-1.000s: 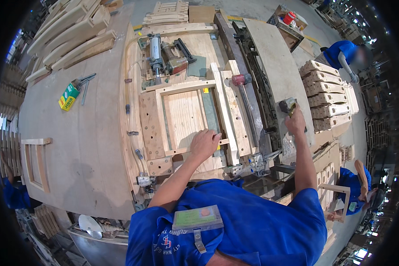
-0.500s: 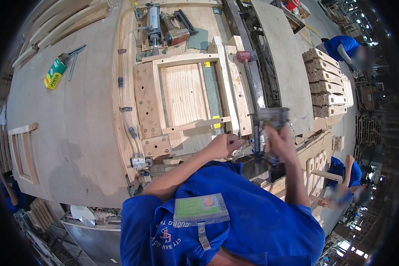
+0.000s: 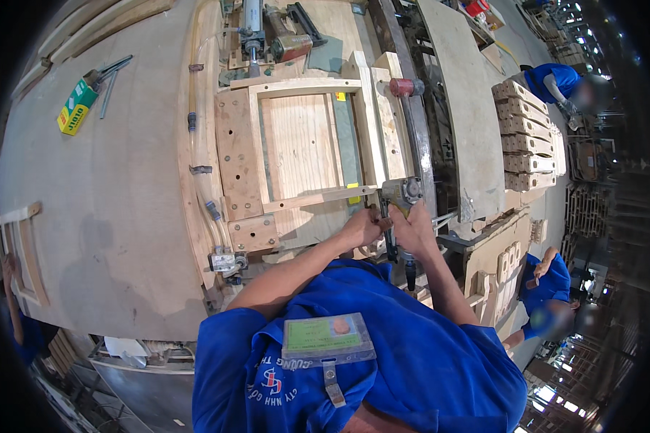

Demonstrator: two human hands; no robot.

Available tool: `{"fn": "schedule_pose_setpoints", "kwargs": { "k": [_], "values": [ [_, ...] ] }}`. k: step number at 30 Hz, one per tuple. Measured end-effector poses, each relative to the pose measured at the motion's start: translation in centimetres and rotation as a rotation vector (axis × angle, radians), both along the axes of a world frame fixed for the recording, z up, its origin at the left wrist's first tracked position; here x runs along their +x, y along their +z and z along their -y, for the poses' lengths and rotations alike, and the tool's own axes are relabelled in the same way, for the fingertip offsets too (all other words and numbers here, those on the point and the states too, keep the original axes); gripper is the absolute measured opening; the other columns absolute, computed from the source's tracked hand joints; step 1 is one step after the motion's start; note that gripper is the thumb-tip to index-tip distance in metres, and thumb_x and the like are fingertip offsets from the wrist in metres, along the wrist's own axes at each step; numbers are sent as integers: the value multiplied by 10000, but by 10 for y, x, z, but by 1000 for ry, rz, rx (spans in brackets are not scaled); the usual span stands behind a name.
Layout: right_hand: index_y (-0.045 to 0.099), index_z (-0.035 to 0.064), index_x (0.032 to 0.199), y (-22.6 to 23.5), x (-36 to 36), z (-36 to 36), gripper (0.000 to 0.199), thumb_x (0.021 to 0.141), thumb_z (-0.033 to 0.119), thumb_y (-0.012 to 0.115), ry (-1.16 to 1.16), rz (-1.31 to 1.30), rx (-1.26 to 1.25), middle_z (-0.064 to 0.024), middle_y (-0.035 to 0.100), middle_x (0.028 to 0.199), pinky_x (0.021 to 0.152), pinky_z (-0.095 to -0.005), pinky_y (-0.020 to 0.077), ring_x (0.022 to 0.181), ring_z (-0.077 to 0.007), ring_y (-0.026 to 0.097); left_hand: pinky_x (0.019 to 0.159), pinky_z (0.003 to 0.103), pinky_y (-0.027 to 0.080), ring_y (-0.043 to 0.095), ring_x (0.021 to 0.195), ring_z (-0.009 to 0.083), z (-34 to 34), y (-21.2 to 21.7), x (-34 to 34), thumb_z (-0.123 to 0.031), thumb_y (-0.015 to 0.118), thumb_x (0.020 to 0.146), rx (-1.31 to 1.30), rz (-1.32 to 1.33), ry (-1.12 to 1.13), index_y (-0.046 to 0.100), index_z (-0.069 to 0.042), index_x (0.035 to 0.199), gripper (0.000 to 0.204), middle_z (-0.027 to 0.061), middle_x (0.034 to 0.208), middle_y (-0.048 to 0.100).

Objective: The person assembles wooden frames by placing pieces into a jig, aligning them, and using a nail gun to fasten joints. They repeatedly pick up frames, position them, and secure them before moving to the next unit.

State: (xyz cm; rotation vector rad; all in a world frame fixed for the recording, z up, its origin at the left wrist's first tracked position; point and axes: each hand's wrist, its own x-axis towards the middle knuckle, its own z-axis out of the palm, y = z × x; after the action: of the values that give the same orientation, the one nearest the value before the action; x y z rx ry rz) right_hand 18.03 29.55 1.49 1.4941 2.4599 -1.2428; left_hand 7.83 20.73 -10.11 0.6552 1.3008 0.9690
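Note:
My right hand (image 3: 414,227) grips an air nail gun (image 3: 404,190) by its handle. The gun's head is at the near right corner of a pale wooden frame (image 3: 307,88). My left hand (image 3: 366,228) is closed just below that corner, close beside the gun; what its fingers hold, if anything, is hidden. The frame lies in a wooden jig (image 3: 238,162) with bolted blocks on its left. A long wooden block (image 3: 392,144) runs along the frame's right side.
A second nail gun (image 3: 290,46) and an air cylinder (image 3: 253,32) sit at the far end. Left, a green-yellow box (image 3: 78,108) and a small wooden frame (image 3: 25,252) lie on the board. Stacked wooden parts (image 3: 529,137) stand right, with co-workers (image 3: 552,83) nearby.
My right hand has brought the nail gun leftward from beyond the jig's right side to the frame's near corner. My left hand has shifted slightly left.

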Motion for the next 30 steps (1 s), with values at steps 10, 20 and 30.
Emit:
{"fn": "schedule_pose_setpoints", "kwargs": {
  "k": [10, 20, 30],
  "values": [
    [508, -82, 1316, -18, 7, -5, 459, 986, 181, 688, 87, -2, 106, -329, 719, 1086, 849, -499, 569, 998, -498, 715, 684, 379, 523, 658, 745, 181, 2, 8, -5, -334, 658, 1033, -79, 140, 6, 721, 28, 945, 377, 106, 825, 714],
    [532, 13, 1238, 5, -89, -91, 309, 1024, 187, 672, -158, -289, -214, -38, 619, 796, 445, -302, 436, 513, -107, 545, 726, 505, 529, 719, 800, 405, -68, 32, -60, -386, 687, 978, 42, -251, 363, 685, 29, 868, 429, 243, 769, 697],
    [501, -28, 1158, -13, -195, -151, 363, 993, 225, 703, -92, -184, -60, -94, 623, 681, 452, -355, 462, 487, -178, 589, 777, 493, 559, 739, 873, 425, -136, 17, -129, -352, 709, 970, -19, -378, 590, 747, 8, 977, 361, 250, 875, 744]
  ]
}}
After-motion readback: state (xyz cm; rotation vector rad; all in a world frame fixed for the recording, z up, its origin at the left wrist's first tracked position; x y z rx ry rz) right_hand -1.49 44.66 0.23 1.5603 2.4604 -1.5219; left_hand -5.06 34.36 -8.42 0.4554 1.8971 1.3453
